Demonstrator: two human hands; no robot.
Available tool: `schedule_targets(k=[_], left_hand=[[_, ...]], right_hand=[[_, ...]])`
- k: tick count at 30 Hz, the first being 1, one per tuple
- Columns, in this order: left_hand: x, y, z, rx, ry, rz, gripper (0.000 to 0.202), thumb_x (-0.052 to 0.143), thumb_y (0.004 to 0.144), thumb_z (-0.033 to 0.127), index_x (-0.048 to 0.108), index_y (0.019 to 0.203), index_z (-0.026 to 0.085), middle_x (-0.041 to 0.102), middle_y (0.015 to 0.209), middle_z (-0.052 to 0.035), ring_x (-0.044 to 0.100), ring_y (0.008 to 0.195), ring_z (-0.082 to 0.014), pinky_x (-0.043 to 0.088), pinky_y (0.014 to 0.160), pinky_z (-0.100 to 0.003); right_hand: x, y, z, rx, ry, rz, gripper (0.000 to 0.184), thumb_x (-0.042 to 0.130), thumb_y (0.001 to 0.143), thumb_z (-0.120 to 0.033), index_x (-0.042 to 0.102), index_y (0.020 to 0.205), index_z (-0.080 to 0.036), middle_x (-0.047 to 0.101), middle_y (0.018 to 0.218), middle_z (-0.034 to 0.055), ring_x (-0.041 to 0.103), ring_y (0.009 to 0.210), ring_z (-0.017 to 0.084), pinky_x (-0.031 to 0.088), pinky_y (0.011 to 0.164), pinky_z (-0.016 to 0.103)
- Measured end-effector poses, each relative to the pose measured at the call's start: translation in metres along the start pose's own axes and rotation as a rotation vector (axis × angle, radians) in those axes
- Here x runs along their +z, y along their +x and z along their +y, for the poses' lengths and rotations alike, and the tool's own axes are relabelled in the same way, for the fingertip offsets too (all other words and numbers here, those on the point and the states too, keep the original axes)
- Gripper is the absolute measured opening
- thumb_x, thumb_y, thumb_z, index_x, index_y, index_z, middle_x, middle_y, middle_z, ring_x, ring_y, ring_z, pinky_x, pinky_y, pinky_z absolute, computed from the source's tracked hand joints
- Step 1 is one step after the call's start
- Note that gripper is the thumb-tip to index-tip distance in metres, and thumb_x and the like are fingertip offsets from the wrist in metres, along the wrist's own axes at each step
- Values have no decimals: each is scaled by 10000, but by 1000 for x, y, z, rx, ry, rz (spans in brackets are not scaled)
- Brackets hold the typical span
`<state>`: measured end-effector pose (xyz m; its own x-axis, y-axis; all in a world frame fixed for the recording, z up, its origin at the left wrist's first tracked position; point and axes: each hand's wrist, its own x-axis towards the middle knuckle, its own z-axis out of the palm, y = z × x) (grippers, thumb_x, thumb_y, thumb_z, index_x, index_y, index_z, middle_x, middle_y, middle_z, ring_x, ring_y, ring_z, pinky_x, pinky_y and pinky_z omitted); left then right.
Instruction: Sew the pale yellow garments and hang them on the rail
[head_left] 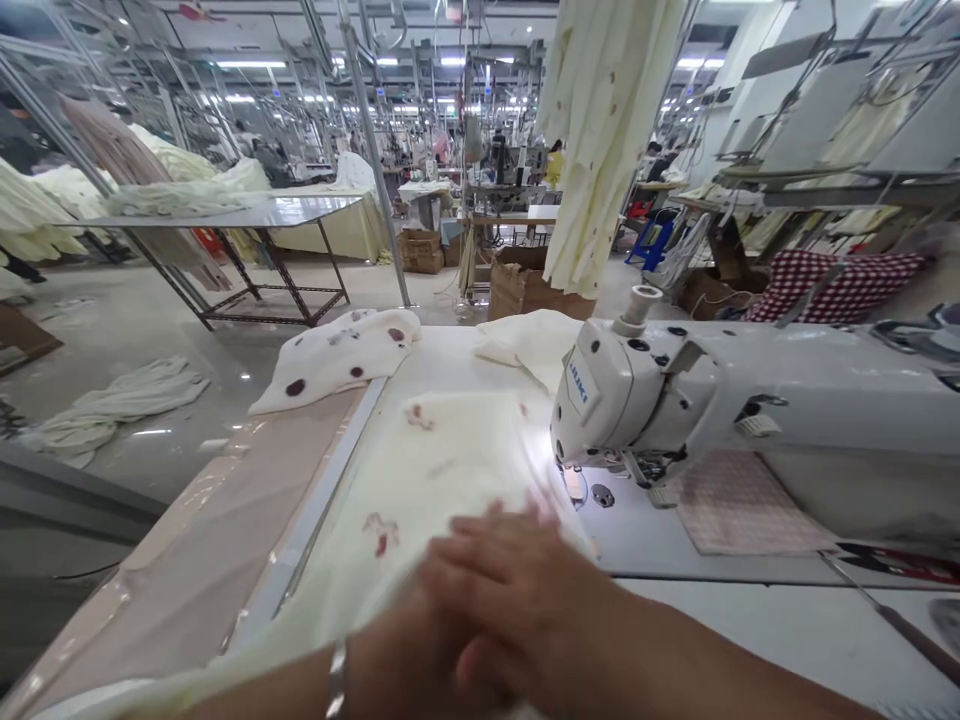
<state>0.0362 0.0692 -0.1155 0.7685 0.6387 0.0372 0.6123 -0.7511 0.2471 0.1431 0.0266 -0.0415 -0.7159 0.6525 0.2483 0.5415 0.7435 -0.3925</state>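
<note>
On the table (720, 625), right hand (521, 575) overlaps left hand (412, 640) over pale cloth (450, 440).

It's a garment factory flr, basically a big sewing wkshp: JUKI sewing mach. (622, 400) up front, printed cream cloth (450, 440) on the white worktop (802, 620) beside it, more sewing stns (514, 180) in the b/g, hanging fabric (600, 150), a cloth-laden table (300, 210), cardboard boxes (525, 285), metal posts (374, 150) & rows of strip lights (251, 65) overhead.
</note>
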Motion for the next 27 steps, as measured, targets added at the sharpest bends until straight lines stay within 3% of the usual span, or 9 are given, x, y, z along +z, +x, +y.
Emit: schedule_targets(k=[3, 5, 7, 10, 13, 17, 21, 24, 27], left_hand=[[7, -34, 25, -67, -26, -13, 419, 431, 795, 541, 401, 1212, 578, 532, 1238, 131, 415, 1247, -299, 412, 922, -584], [3, -54, 31, -71, -52, -14, 359, 418, 795, 557, 429, 1148, 622, 566, 1176, 157, 474, 1200, -253, 432, 933, -540], [-7, -67, 26, -70, -60, 2, 348, 383, 840, 515, 470, 1174, 553, 564, 1211, 105, 475, 1194, -229, 415, 973, -494], [-27, -75, -4, -132, -19, 49, 421, 328, 912, 400, 450, 1305, 313, 460, 1357, -47, 381, 1272, -248, 303, 1057, -505], [-46, -87, -51, -88, 87, 48, 527, 378, 916, 420, 303, 1400, 226, 326, 1443, -97, 283, 1331, -280, 193, 1079, -553], [-66, -119, -90, 13, 149, -74, 597, 420, 891, 490, 212, 1421, 310, 255, 1470, -51, 281, 1334, -279, 231, 1070, -510], [-82, -111, -59, -62, 156, -56, 474, 495, 855, 468, 485, 1275, 250, 423, 1382, -105, 396, 1247, -332, 343, 980, -516], [-83, -66, -11, -83, 97, -23, 199, 481, 854, 270, 599, 1005, 218, 597, 1101, -86, 551, 978, -269, 453, 814, -430], [-72, -19, 21, -32, 155, -51, 140, 520, 772, 209, 565, 901, 177, 595, 892, -83, 552, 786, -257, 468, 661, -399]], right_hand=[[24, 40, -5, -212, 53, -227, 550, 451, 905, -457, 286, 1390, -256, 331, 1449, 3, 269, 1336, 189, 301, 1070, 392], [40, 69, 13, -234, -24, -250, 628, 449, 856, -581, 340, 1367, -234, 336, 1445, 23, 281, 1332, 213, 287, 1075, 427], [47, 94, 39, -55, -133, -181, 556, 489, 863, -520, 414, 1322, -215, 348, 1437, 25, 274, 1335, 210, 242, 1094, 437], [39, 105, 65, 215, -212, -40, 448, 324, 962, -281, 339, 1350, -56, 311, 1432, 186, 247, 1335, 299, 261, 1044, 546], [26, 63, 58, 186, -225, -12, 440, 274, 971, -232, 274, 1389, -95, 245, 1476, 123, 178, 1358, 260, 218, 1082, 475], [14, -48, 44, 71, -268, -85, 457, 468, 912, -377, 405, 1328, -198, 396, 1408, 76, 324, 1308, 267, 325, 1036, 515], [-8, -117, 57, 173, -386, 194, 314, 438, 921, -264, 506, 1220, -199, 574, 1225, 89, 517, 1144, 218, 485, 883, 389], [-21, -115, 63, 206, -282, 202, 222, 420, 918, -196, 581, 1071, -209, 649, 933, 51, 599, 853, 174, 500, 721, 321], [-23, -94, 64, 219, -220, 75, 252, 384, 923, -159, 605, 1030, -217, 626, 806, 32, 568, 761, 163, 458, 664, 303]])
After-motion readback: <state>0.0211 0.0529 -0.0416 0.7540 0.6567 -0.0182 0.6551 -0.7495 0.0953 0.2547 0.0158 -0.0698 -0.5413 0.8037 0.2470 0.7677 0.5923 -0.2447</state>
